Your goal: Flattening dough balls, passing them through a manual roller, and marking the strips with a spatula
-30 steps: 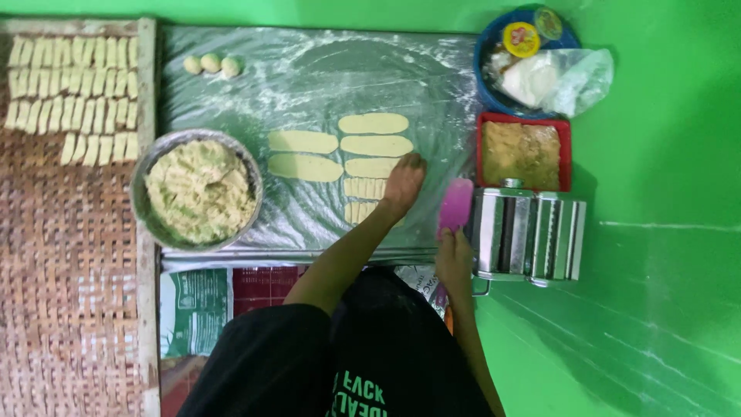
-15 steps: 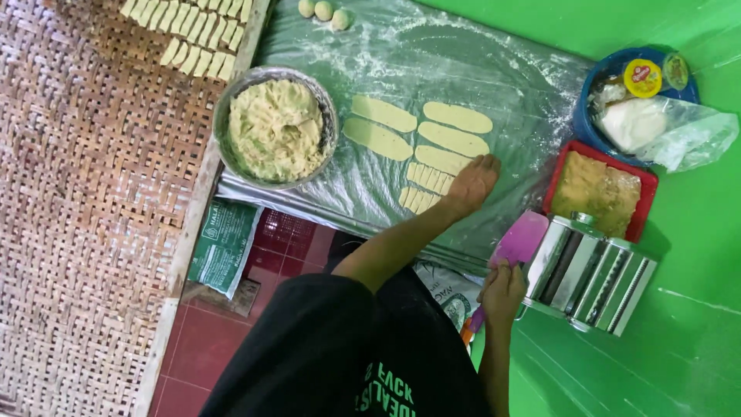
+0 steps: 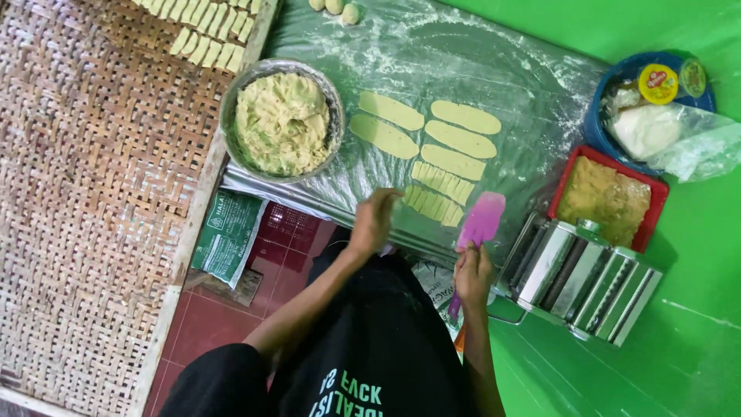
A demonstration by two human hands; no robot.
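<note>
The right hand (image 3: 472,272) has its fingers wrapped around the handle of a pink flat-bladed plastic spatula (image 3: 482,219), whose blade rests just beside the row of small cut pale-yellow dough pieces (image 3: 438,193) on the floured clear plastic sheet (image 3: 463,62). The left hand (image 3: 374,220) hovers near that row; whether its fingers are curled or spread I cannot tell. The soft pieces could stretch or stick together if the blade digs in, and the sheet could bunch. The round metal bowl of yellow filling (image 3: 282,120) stands close on the left, the steel roller machine (image 3: 583,274) crowds the right elbow, and four uncut dough ovals (image 3: 461,140) lie just beyond.
</note>
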